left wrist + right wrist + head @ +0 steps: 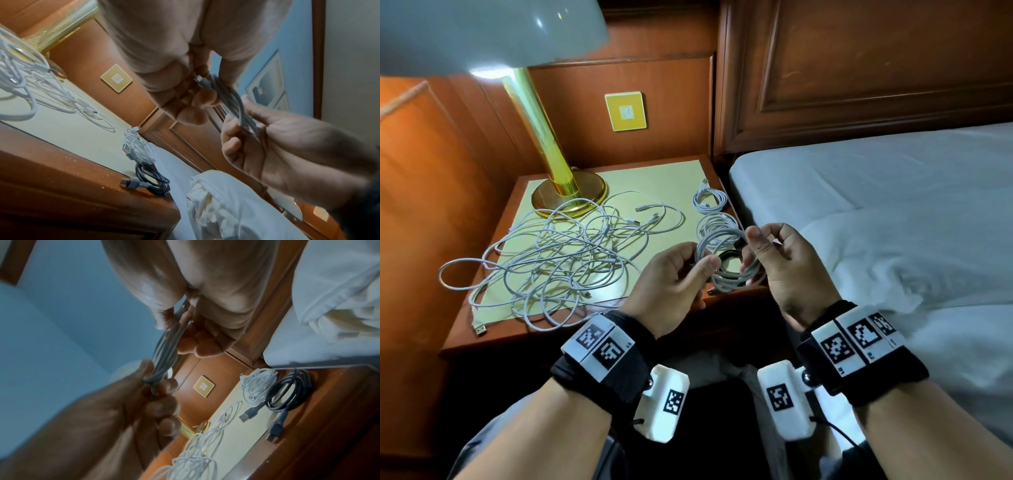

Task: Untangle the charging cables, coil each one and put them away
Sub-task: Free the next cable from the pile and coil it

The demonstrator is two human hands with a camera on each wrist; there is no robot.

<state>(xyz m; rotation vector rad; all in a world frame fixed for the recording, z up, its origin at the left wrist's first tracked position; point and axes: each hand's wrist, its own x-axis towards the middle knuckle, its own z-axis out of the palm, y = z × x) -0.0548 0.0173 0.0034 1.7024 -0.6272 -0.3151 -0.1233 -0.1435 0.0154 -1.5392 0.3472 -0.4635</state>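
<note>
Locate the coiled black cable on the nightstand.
In the head view the black cable lies at the nightstand's front right corner, nearest the bed, in front of two white coils.

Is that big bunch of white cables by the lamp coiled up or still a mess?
Still tangled. The white cable pile sprawls in loose, crossing loops over the nightstand beside the lamp base.

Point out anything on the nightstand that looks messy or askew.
A tangle of white cables sprawls across the nightstand, with one USB plug hanging at its front edge. The finished coils lie tidily along the bed side.
</note>
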